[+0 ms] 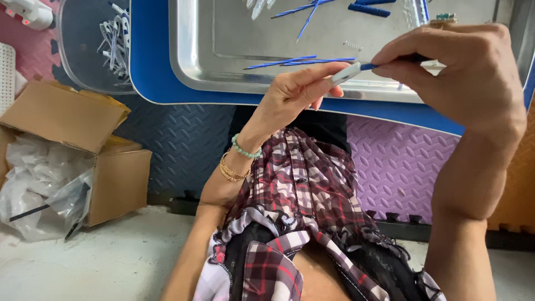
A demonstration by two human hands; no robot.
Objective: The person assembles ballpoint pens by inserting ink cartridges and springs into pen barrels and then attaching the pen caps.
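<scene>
My left hand (295, 92) pinches a small white pen barrel piece (346, 73) between thumb and fingers. My right hand (465, 69) grips a thin blue pen part (369, 66) and its tip meets the white piece. Both hands hover over the near rim of a metal tray (223, 78). On the tray lie several thin blue refills (290, 61), a dark blue pen barrel (369, 9) and a small spring (352, 45). A green bead bracelet and gold bangles circle my left wrist.
The tray rests on a blue-edged table (150, 67). A clear tub (83, 50) with several white and blue pen parts sits to the left. A cardboard box (72, 150) with plastic bags stands on the floor. Purple and dark foam mats lie below.
</scene>
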